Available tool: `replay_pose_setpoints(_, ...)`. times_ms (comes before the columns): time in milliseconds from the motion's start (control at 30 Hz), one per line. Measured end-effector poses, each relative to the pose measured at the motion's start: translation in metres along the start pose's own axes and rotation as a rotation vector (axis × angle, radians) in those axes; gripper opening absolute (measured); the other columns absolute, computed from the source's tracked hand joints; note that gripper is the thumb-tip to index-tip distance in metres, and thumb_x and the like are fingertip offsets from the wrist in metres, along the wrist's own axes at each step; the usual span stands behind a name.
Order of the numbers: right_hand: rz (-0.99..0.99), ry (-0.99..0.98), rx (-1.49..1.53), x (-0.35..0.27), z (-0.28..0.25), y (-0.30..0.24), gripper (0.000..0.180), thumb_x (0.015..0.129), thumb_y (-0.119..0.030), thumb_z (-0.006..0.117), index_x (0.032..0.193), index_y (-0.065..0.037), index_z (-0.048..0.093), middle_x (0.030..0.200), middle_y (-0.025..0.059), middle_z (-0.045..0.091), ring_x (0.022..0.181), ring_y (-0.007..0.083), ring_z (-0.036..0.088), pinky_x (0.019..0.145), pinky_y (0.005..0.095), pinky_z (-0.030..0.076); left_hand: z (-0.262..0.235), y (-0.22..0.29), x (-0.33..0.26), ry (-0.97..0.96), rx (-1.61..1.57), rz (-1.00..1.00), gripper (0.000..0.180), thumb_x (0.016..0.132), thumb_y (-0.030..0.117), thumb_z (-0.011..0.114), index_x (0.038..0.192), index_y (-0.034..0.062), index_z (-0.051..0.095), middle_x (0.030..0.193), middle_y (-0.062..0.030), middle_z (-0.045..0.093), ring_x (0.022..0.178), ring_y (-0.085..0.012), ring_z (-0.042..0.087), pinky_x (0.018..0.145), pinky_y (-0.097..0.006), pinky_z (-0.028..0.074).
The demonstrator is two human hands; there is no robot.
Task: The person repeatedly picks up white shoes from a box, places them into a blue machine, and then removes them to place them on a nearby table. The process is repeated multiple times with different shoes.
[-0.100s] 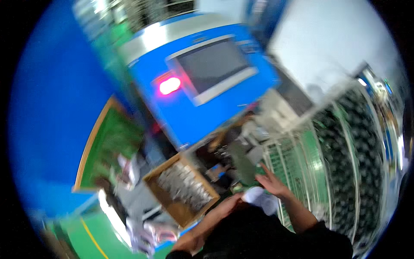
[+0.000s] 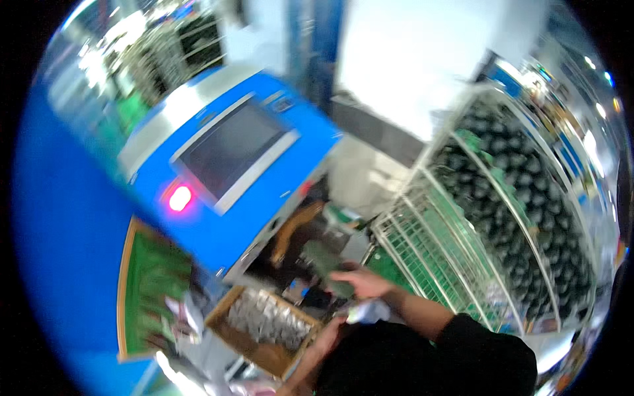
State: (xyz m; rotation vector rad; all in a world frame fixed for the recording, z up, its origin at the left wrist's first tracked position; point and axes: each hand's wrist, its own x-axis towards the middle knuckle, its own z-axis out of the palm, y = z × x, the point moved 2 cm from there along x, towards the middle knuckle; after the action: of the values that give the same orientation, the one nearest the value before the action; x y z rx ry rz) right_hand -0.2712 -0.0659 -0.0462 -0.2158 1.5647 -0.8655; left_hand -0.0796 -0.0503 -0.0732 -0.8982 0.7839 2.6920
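My right hand (image 2: 365, 284) reaches forward and grips a flat dark green piece (image 2: 326, 265), held above the cluttered work spot under the blue machine. My left hand (image 2: 325, 342) is lower, at the near edge of a cardboard box (image 2: 231, 303) filled with silvery packets (image 2: 267, 318). A small white object (image 2: 371, 310) lies between my two hands; blur hides whether my left fingers touch it. Both forearms are in dark sleeves.
A blue machine (image 2: 277, 105) with a dark screen (image 2: 228, 148) and a lit red lamp (image 2: 179, 198) stands ahead. To the right is a white wire rack (image 2: 422, 198) holding green boards and dark round parts. A green wood-framed panel (image 2: 148, 290) is at the left.
The view has swung, so the rack fills more of the right side and the machine sits further left. My right hand still holds the green piece.
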Motion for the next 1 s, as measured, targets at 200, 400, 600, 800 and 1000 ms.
replay_pose_setpoints(200, -0.458, -0.177, 0.253, 0.060, -0.057, 0.028, 0.073, 0.090, -0.026, 0.076, 0.153, -0.010, 0.043, 0.127, 0.0064, 0.066, 0.109, 0.0165, 0.063, 0.092, 0.0316, 0.050, -0.061, 0.022, 0.060, 0.341, -0.092, 0.126, 0.051, 0.095, 0.036, 0.054, 0.132, 0.0007, 0.059, 0.129, -0.0127, 0.063, 0.114, -0.0277, 0.062, 0.097, -0.040, 0.051)
replay_pose_setpoints(400, -0.565, -0.095, 0.857, 0.013, -0.239, 0.073, 0.060, 0.094, -0.018, 0.067, 0.144, 0.005, 0.042, 0.129, 0.0244, 0.061, 0.105, 0.0372, 0.068, 0.090, 0.0476, 0.060, -0.082, 0.017, 0.072, 0.541, 0.893, 0.458, 0.059, 0.100, 0.041, 0.052, 0.146, 0.0053, 0.047, 0.133, -0.0174, 0.059, 0.117, -0.0301, 0.058, 0.104, -0.045, 0.046)
replay_pose_setpoints(600, -0.892, -0.139, 1.527, 0.034, -0.396, -0.006, 0.057, 0.095, -0.040, 0.062, 0.136, -0.003, 0.051, 0.120, 0.0237, 0.061, 0.088, 0.0269, 0.067, 0.074, 0.0333, 0.061, -0.153, -0.021, 0.135, 0.651, 1.526, 0.195, 0.065, 0.097, 0.025, 0.059, 0.157, 0.0139, 0.035, 0.121, -0.0167, 0.058, 0.102, -0.0283, 0.056, 0.100, -0.045, 0.045)
replay_pose_setpoints(800, -1.188, -0.320, 1.883, 0.074, -0.526, -0.116, 0.033, 0.098, -0.039, 0.055, 0.095, -0.007, 0.063, 0.084, 0.0121, 0.065, 0.067, 0.0225, 0.058, 0.057, 0.0323, 0.052, -0.135, -0.010, 0.115, 0.516, 1.261, -0.117, 0.065, 0.092, 0.004, 0.056, 0.154, 0.0155, 0.042, 0.114, -0.0176, 0.061, 0.090, -0.0284, 0.058, 0.083, -0.049, 0.049)
replay_pose_setpoints(1000, -1.002, 0.094, 1.821, 0.111, -0.575, -0.094, 0.025, 0.097, -0.030, 0.052, 0.094, -0.005, 0.058, 0.082, 0.0093, 0.059, 0.068, 0.0248, 0.055, 0.060, 0.0349, 0.048, -0.112, -0.032, 0.029, 0.580, 0.210, 0.418, 0.058, 0.092, 0.008, 0.060, 0.148, 0.0059, 0.047, 0.114, -0.0094, 0.062, 0.090, -0.0206, 0.058, 0.080, -0.038, 0.050)
